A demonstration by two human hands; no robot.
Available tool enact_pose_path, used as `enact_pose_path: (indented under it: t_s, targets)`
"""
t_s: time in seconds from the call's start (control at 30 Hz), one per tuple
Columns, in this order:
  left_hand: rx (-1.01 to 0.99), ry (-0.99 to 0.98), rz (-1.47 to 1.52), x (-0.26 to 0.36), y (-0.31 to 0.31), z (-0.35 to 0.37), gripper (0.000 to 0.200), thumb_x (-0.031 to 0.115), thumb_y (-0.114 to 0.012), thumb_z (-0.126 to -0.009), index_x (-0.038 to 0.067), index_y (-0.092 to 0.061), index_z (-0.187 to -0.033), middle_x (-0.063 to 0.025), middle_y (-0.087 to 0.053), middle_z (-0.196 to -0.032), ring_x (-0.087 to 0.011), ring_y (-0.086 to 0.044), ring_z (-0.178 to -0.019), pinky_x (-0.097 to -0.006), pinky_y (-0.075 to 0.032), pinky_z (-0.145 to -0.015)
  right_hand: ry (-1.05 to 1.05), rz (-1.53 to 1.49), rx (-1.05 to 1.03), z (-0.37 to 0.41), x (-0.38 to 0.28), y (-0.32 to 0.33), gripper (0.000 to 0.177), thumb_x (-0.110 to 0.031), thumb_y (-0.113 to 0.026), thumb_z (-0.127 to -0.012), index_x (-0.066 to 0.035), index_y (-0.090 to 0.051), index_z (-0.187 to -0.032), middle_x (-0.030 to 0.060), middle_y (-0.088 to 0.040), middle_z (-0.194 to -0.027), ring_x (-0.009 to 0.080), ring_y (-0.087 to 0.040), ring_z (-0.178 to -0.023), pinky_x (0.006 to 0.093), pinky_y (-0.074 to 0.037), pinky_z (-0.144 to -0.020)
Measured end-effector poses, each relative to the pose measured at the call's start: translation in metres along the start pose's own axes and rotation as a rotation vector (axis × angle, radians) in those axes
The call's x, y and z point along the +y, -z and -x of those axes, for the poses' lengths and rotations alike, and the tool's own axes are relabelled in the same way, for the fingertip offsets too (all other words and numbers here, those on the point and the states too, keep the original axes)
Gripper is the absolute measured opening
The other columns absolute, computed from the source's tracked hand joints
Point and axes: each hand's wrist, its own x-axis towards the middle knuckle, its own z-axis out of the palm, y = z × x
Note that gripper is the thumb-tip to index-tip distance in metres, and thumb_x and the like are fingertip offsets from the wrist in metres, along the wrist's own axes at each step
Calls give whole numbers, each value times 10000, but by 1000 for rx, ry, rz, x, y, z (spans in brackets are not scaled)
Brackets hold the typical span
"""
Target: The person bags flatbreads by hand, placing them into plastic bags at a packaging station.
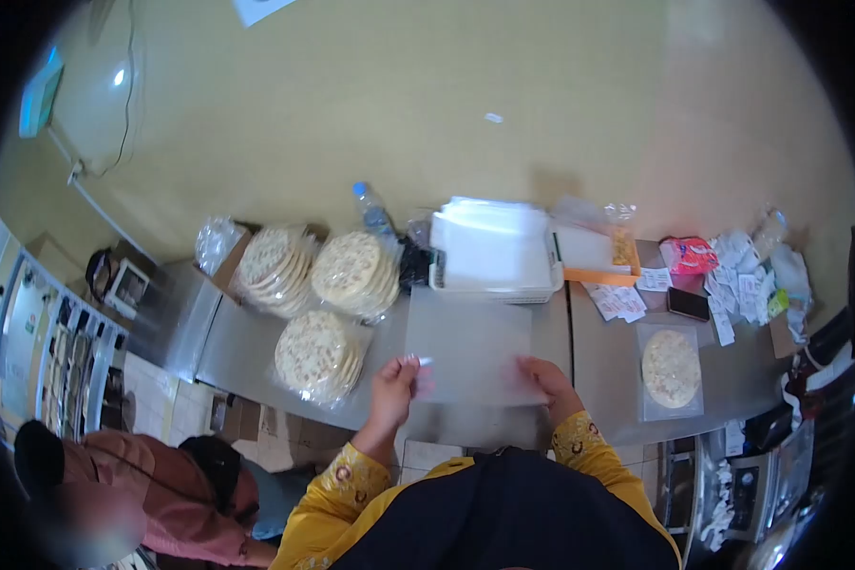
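A clear plastic bag (470, 347) stretches between my two hands above the front of the metal table, faint and hard to make out. My left hand (395, 388) is closed at its left side, with a small white bit showing at the fingertips. At the opposite side, my right hand (545, 382) is closed on the bag, its fingertips blurred by motion. Left of my hands lies a bagged stack of flatbreads (315, 353). To the right, a single flatbread (672, 369) lies flat on clear plastic.
Behind stand more flatbread stacks (351, 271), a water bottle (373, 209) and a white basket (496, 285) of sheets. An orange tray (602, 275), a phone (688, 303), paper slips (621, 302) and a pink packet (689, 255) sit rightward. A person (176, 484) is at the lower left.
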Motion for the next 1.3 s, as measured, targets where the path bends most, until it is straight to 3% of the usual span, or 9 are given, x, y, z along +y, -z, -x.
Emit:
enact_pose_path:
  t_s: [0.07,0.13,0.27,0.37,0.53,0.73,0.83,0.93,1.3]
  targets:
    - [65,52,-3,-33,2,30,115,137,-540,-915,32,-567,-955,-78,-629,-825,-162,-628,-656,-306,-541,-607,21,194,10,12,-4,8,300,-115,-635,-842,47,-555,-1081,173,-625,-1014,299,-634,-912,446,-527,-818]
    - [95,161,35,-61,93,63,164,133,-558,-902,25,-545,-1025,-88,-623,-894,-156,-628,-679,-289,-532,-608,-20,362,46,13,43,-56,252,-110,-641,-835,49,-591,-1024,142,-647,-914,237,-648,-821,373,-538,-766]
    - [169,-175,-557,-113,175,93,486,116,-616,-847,23,-386,-1265,-128,-528,-1180,-187,-569,-1006,-294,-480,-804,48,955,-9,8,49,-123,184,-124,-667,-817,39,-632,-894,98,-651,-743,185,-646,-693,275,-518,-629]
    - [117,-268,-270,-57,162,107,451,93,-610,-845,24,-417,-1248,-122,-521,-1198,-196,-514,-1103,-314,-453,-870,-26,1191,-205,1,60,-193,229,-208,-747,-741,-16,-622,-737,49,-596,-609,131,-574,-542,248,-453,-520]
    - [-103,-918,-861,41,140,115,263,44,-619,-799,56,-585,-1059,-142,-499,-1249,-308,-489,-1168,-381,-402,-945,94,1623,-680,-23,114,-246,379,-321,-791,-677,-47,-543,-593,24,-522,-539,117,-448,-461,283,-378,-459]
    - [-155,-775,-1274,39,161,109,192,48,-604,-726,83,-656,-908,-123,-597,-1109,-364,-533,-1083,-407,-433,-897,29,1806,-925,-19,128,-271,447,-365,-744,-731,-26,-510,-559,58,-460,-487,147,-433,-464,315,-376,-487]
    - [-409,-423,-1256,35,165,105,194,48,-568,-728,79,-669,-891,-138,-637,-991,-331,-600,-951,-382,-472,-842,-57,1643,-858,-15,128,-269,439,-364,-705,-765,-21,-515,-568,98,-498,-510,215,-501,-491,346,-407,-523]
    - [-365,-442,-1244,14,168,109,265,-19,-556,-684,49,-669,-913,-155,-649,-930,-336,-619,-840,-368,-500,-772,115,2097,-888,-17,112,-273,342,-328,-684,-766,-37,-558,-638,120,-577,-612,299,-584,-603,388,-448,-580]
    - [-128,-316,-1000,-44,165,162,501,-96,-472,-627,-13,-592,-1106,-208,-570,-1169,-361,-531,-1100,-376,-431,-953,-201,2241,-976,-42,100,-200,212,-131,-685,-690,-83,-599,-878,97,-625,-811,259,-613,-772,379,-478,-663]
